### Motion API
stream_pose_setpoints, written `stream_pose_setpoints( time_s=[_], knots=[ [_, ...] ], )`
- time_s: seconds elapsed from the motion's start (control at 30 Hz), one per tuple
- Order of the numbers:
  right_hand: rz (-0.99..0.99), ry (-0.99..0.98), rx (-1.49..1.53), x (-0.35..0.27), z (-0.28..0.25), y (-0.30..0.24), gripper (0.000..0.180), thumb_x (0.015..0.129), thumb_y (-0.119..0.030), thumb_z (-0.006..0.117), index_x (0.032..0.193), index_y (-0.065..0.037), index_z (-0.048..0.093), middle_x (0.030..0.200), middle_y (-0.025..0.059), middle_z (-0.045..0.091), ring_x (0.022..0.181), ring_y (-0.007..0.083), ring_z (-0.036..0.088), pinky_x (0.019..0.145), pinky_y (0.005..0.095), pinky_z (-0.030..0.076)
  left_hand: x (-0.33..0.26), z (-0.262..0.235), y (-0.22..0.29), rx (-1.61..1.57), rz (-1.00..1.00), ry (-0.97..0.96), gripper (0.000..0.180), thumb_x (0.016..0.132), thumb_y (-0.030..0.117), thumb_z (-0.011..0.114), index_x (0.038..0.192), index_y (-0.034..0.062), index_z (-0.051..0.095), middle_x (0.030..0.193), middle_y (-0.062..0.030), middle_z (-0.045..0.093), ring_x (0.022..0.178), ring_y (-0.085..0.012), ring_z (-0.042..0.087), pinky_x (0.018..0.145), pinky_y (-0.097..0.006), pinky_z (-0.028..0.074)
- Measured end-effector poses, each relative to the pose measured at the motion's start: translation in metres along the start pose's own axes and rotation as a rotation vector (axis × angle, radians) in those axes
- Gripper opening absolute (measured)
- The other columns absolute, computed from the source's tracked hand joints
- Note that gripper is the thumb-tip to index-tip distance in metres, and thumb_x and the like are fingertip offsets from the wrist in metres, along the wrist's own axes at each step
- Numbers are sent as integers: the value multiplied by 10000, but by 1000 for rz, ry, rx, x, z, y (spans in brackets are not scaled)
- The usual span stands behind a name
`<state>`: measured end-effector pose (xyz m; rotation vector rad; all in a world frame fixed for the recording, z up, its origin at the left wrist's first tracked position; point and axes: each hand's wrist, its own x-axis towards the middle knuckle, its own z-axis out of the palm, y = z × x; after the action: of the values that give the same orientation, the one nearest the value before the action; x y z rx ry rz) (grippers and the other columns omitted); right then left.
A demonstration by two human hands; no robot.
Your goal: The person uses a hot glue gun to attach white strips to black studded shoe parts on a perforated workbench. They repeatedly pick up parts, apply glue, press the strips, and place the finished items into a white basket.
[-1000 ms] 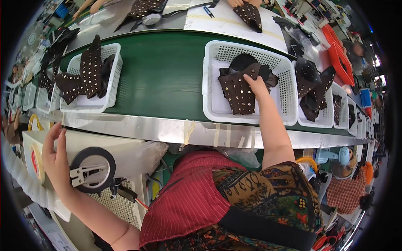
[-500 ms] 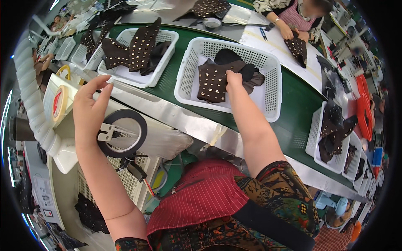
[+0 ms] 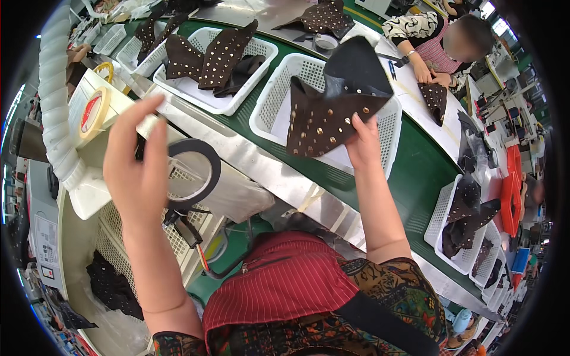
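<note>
White ribbed hose [image 3: 58,113] far left; red tray [image 3: 509,204] right.

A long green belt [image 3: 409,196] ran slanting from the upper left to the lower right. On it, a middle basket [image 3: 259,121], white and full of little holes, sat near the center of the frame. Another white basket [image 3: 217,107] sat up and to the left, with a smaller basket [image 3: 127,62] past it. More white baskets [image 3: 436,219] made a row at the lower right. A shiny metal edge [image 3: 237,151] went along the near side of the belt, with yellowish tape [image 3: 309,199] stuck on it. At the top, a metal table [image 3: 258,15] had a dark dotted piece [image 3: 323,21] on it. A white board [image 3: 409,89] at the upper right had a blue pen [image 3: 392,70] on it.
</note>
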<state>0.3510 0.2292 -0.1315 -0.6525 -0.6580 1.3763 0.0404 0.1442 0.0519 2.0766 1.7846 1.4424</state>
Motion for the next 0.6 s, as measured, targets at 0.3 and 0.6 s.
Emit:
stream_pose_setpoints(
  time_s=[0.3, 0.6],
  knots=[
    [5, -383, -367, -106, 50, -42, 427, 868, -73, 602, 1264, 3, 462, 1077, 72, 587, 928, 131, 563, 795, 271, 463, -54, 20, 49, -655, 8, -642, 805, 655, 316, 802, 1289, -24, 441, 1236, -229, 521, 1157, -369, 506, 985, -391, 386],
    [-482, -525, -1359, -168, 94, -55, 559, 801, -194, 655, 1264, 53, 460, 1112, 151, 562, 972, 239, 580, 873, 365, 473, -122, -53, 34, -732, -127, -491, 210, 860, 101, 570, 1055, 24, 566, 864, -152, 618, 799, -296, 602, 718, -363, 474]
  ],
)
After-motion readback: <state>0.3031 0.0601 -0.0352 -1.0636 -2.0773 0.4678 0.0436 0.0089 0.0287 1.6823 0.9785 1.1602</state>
